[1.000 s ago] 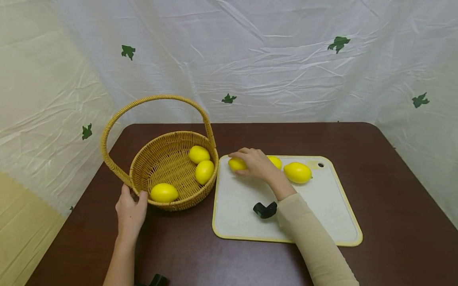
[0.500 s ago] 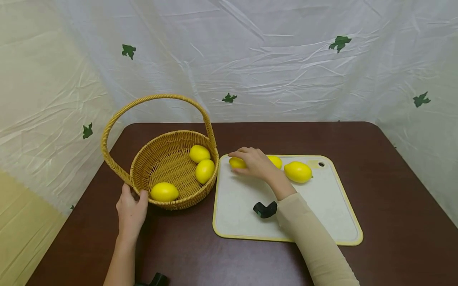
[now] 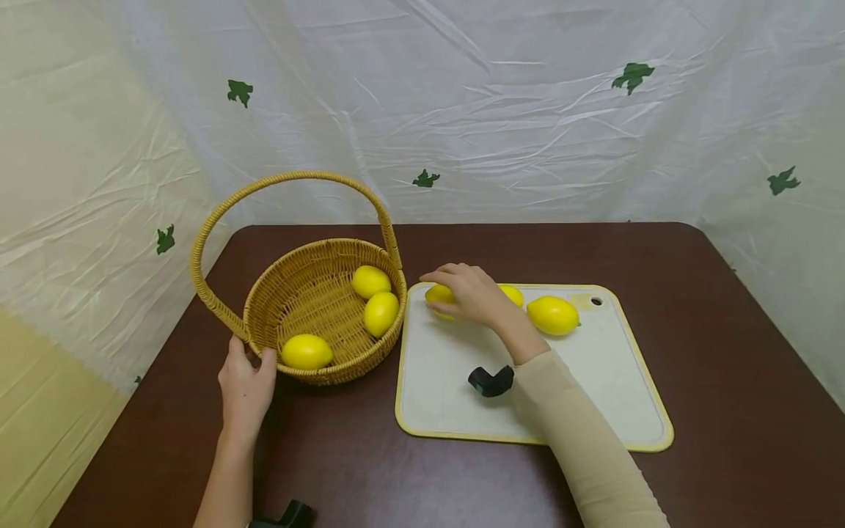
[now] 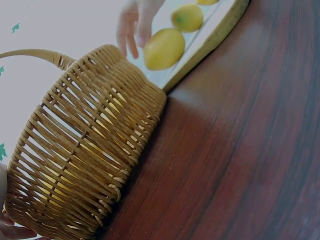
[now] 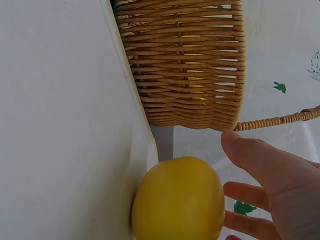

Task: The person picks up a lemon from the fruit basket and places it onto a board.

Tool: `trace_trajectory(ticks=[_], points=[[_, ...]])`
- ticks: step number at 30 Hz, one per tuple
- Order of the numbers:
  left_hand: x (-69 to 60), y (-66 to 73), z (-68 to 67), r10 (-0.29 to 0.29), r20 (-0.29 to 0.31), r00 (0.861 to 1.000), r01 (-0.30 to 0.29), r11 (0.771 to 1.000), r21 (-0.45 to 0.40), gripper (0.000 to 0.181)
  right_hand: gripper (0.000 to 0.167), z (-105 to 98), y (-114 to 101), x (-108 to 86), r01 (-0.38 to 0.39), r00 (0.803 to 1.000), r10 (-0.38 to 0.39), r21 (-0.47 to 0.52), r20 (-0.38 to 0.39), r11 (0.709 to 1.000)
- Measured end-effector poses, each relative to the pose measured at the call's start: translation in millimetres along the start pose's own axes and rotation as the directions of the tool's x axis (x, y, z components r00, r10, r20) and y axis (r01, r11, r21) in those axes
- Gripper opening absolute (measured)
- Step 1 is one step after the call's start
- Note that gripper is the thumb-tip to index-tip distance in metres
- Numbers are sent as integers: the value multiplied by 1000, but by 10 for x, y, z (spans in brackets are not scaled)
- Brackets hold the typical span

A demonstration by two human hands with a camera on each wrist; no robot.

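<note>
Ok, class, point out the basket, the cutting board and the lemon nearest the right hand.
Basket (image 4: 102,142), left wrist view: on its outer woven wall.
Cutting board (image 3: 455,403), head view: on its bare white surface.
Lemon (image 5: 179,200), right wrist view: on the middle of its side.

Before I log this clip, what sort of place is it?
Probably a staged recording booth rather than a real kitchen: pale sheeting dotted with green leaf-shaped patches hangs behind the brown table.

Lemon (image 3: 511,295) partly hidden behind right hand (image 3: 472,297); left hand (image 3: 246,385) mostly cropped in left wrist view.
</note>
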State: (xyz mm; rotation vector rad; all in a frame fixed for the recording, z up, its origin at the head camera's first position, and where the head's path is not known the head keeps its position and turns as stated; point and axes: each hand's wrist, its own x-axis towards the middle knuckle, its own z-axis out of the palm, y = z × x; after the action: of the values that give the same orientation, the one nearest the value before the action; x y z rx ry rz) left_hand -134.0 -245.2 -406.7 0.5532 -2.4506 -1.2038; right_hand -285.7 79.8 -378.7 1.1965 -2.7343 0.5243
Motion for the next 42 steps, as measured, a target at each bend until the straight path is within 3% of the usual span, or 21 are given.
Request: trace_trajectory(ticks=[11, 21, 28, 33, 42], points=[[-3, -4, 10, 4, -19, 1000, -5, 1000, -7, 42, 40, -292, -144, 111, 1, 999, -2, 32, 38, 999], [12, -31, 25, 14, -33, 999, -14, 1000, -2, 42, 34, -541, -390, 294, 102, 993, -106, 85, 42, 991], [22, -42, 25, 18, -32, 999, -19, 1000, -4, 41, 35, -536, -598, 461, 147, 982, -152, 55, 114, 988], [22, -32, 18, 12, -22, 1000, -12, 1000, -12, 41, 38, -471, -714, 578, 149, 963, -153, 33, 220, 988], [9, -9, 16, 8, -18, 1000, -8, 1000, -9, 42, 40, -415, -832, 864, 165, 907, -189, 95, 377, 982]])
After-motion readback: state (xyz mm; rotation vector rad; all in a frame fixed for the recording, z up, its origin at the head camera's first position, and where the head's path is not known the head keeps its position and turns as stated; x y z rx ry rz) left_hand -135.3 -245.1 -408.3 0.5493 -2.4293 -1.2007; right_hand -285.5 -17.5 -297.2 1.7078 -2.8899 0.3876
